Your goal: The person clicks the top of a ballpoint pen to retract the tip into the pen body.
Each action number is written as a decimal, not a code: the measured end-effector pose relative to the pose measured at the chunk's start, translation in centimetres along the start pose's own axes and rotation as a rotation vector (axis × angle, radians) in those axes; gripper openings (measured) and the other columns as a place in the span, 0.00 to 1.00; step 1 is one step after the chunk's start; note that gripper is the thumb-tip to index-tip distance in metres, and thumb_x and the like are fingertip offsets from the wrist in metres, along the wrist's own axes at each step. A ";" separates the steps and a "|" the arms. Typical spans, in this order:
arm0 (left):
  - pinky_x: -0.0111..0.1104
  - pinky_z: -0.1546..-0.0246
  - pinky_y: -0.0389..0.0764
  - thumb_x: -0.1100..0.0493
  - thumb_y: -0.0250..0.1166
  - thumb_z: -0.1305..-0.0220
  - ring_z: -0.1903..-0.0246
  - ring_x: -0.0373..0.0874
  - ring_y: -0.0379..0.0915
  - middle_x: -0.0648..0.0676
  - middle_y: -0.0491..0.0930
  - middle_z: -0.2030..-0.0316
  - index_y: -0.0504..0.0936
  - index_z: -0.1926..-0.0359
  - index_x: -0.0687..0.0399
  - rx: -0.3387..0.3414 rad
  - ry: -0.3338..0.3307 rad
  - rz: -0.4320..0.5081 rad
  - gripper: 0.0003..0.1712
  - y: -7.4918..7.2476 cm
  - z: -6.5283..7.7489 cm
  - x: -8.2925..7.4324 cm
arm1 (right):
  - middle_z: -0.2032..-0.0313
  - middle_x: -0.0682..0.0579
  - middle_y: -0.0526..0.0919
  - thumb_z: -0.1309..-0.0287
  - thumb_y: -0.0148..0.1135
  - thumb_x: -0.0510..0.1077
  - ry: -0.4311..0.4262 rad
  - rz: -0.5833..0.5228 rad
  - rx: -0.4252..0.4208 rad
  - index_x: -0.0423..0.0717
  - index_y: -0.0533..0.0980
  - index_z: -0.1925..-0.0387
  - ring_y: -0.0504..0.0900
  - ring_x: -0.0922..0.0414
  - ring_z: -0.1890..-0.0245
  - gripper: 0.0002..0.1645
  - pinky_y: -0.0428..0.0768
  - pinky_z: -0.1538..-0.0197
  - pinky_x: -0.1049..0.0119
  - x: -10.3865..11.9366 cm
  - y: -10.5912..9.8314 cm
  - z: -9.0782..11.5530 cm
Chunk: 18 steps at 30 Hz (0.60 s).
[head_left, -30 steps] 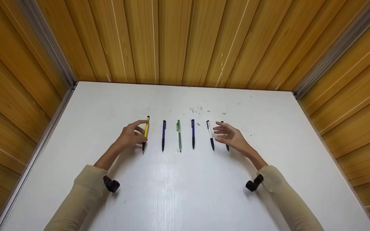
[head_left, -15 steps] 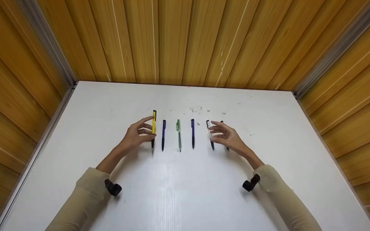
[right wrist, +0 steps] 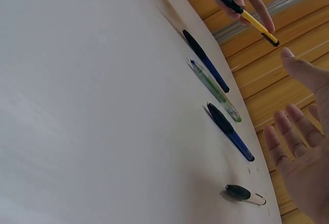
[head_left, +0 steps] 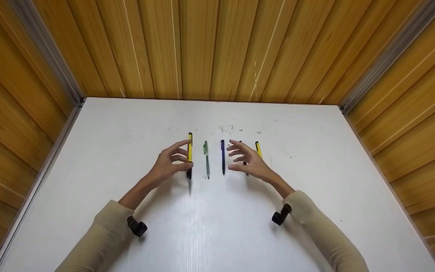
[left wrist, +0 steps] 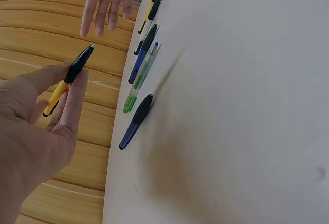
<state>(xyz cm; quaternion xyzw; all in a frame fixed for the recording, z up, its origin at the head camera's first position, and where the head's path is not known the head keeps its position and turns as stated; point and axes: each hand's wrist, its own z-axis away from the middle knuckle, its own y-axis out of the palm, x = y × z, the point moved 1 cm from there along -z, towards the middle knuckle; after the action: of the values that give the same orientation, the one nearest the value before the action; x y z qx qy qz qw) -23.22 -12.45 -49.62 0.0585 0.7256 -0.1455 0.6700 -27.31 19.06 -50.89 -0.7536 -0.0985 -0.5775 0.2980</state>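
My left hand [head_left: 165,163] pinches a yellow pen [head_left: 190,151] with a black grip between thumb and fingertips. In the left wrist view this pen is raised off the table, its black tip pointing up and away. Below it lies a blue pen [left wrist: 135,123], mostly covered by the held pen in the head view. My right hand [head_left: 250,160] hovers with spread, relaxed fingers, holding nothing. It partly hides a white pen [right wrist: 255,199] with a black grip. A green pen [head_left: 206,158] and another blue pen [head_left: 223,156] lie between the hands.
A second yellow pen [head_left: 258,149] lies right of the row, partly behind the right hand. The white table [head_left: 210,226] has small dark marks near its far side. Wood-patterned panels [head_left: 202,49] stand behind the table and along both sides.
My left hand has lifted the yellow pen and carried it right, over the left blue pen. My open right hand has moved left, past the second yellow pen to the white pen.
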 end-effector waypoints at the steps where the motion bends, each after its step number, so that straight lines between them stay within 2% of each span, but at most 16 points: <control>1: 0.28 0.57 0.88 0.70 0.74 0.43 0.53 0.48 0.83 0.66 0.78 0.48 0.67 0.25 0.52 0.005 0.005 0.004 0.45 0.2 0.0 0.0 | 0.33 0.32 0.70 0.42 0.72 0.33 -0.011 -0.002 0.008 0.41 0.58 0.23 0.73 0.35 0.35 0.50 0.78 0.35 0.38 0.1 0.2 -0.1; 6: 0.27 0.59 0.87 0.69 0.74 0.42 0.55 0.47 0.82 0.63 0.78 0.51 0.68 0.26 0.52 0.035 0.033 -0.006 0.44 1.1 0.0 -0.1 | 0.32 0.28 0.67 0.44 0.74 0.33 -0.044 -0.019 0.039 0.39 0.56 0.22 0.71 0.31 0.35 0.52 0.78 0.36 0.38 0.7 1.2 -0.6; 9: 0.27 0.61 0.87 0.69 0.74 0.42 0.56 0.46 0.83 0.62 0.78 0.52 0.68 0.26 0.52 0.052 0.036 -0.002 0.44 1.5 0.1 -0.2 | 0.31 0.31 0.67 0.46 0.75 0.33 -0.046 -0.007 0.043 0.42 0.57 0.22 0.70 0.30 0.35 0.54 0.79 0.36 0.38 0.9 1.8 -0.9; 13: 0.28 0.63 0.88 0.69 0.73 0.41 0.57 0.45 0.83 0.66 0.78 0.51 0.68 0.26 0.53 0.073 0.035 0.007 0.44 2.0 0.2 -0.1 | 0.31 0.33 0.67 0.48 0.76 0.32 -0.047 0.010 0.045 0.44 0.58 0.22 0.71 0.31 0.34 0.56 0.79 0.35 0.37 1.0 2.6 -1.3; 18: 0.30 0.61 0.90 0.69 0.73 0.41 0.57 0.45 0.84 0.73 0.77 0.47 0.66 0.25 0.56 0.090 0.038 0.027 0.44 2.5 0.1 0.2 | 0.31 0.29 0.66 0.48 0.75 0.30 -0.067 0.035 0.057 0.38 0.57 0.23 0.70 0.30 0.34 0.55 0.76 0.35 0.32 1.5 3.6 -1.5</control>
<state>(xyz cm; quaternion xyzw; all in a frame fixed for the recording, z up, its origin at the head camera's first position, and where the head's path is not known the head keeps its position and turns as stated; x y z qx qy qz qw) -22.47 -10.08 -50.18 0.1010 0.7299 -0.1681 0.6549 -26.29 15.08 -50.48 -0.7654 -0.1114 -0.5436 0.3260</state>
